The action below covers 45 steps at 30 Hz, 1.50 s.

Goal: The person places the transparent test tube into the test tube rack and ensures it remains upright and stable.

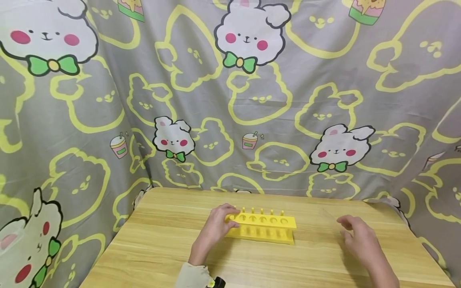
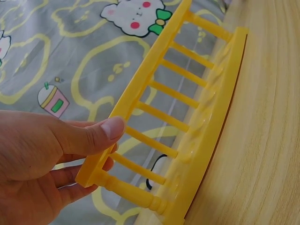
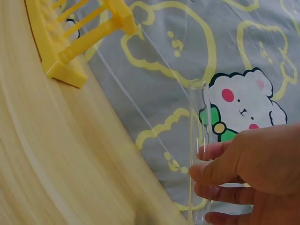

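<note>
A yellow test tube rack (image 1: 289, 223) stands on the table, with a row of round holes on top and a row of pegs along its far side. My left hand (image 1: 216, 224) grips the rack's left end. In the left wrist view, the thumb of that hand (image 2: 56, 159) lies over the upper plate and its fingers go beneath. To the right, apart from the rack, my right hand (image 1: 361, 240) holds a clear glass test tube (image 3: 198, 122) between thumb and fingers. The tube's rim points away from the hand, and its lower end is hidden. No tube shows in the rack.
The wood-grain table (image 1: 144, 240) reaches back to a grey curtain (image 1: 212, 100) printed with rabbit faces and yellow outlines. More of this cloth hangs at the left and right sides. A black device (image 1: 219, 282) sits at my left wrist.
</note>
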Tool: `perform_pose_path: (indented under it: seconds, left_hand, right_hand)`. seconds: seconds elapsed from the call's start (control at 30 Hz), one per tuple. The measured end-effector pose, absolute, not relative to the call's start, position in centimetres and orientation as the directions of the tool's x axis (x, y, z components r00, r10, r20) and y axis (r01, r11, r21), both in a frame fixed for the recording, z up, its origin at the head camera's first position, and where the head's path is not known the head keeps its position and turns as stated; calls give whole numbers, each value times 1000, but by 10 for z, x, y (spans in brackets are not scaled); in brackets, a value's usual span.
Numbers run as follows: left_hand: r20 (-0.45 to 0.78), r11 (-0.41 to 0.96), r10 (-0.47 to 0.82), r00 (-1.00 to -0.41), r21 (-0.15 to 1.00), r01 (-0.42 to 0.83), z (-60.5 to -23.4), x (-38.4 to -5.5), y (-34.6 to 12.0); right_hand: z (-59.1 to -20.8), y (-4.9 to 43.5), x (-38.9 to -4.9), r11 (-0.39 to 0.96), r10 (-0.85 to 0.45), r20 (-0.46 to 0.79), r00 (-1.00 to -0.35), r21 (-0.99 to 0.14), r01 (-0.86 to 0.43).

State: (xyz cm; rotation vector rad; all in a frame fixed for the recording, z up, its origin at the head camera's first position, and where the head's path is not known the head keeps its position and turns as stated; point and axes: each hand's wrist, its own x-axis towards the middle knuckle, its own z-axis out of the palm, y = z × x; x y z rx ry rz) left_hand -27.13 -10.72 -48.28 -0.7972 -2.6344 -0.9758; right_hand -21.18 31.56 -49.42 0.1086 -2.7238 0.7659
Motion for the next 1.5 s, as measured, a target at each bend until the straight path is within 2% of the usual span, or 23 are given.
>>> perform_pose_path:
  seconds: [0.33, 0.6, 1.5]
  left_hand:
    - [380, 629, 418, -825, 534, 565, -483, -272, -107]
    - [365, 637, 411, -835, 540, 550, -482, -271, -108]
    - [373, 633, 415, -830, 536, 558, -482, -270, -108]
  right_hand:
    - [-490, 310, -209, 836, 65, 400, -914, -523, -169]
    - [-487, 307, -208, 792, 84, 420, -904, -578, -196]
    - [-462, 284, -207, 778, 156, 626, -764, -554, -296]
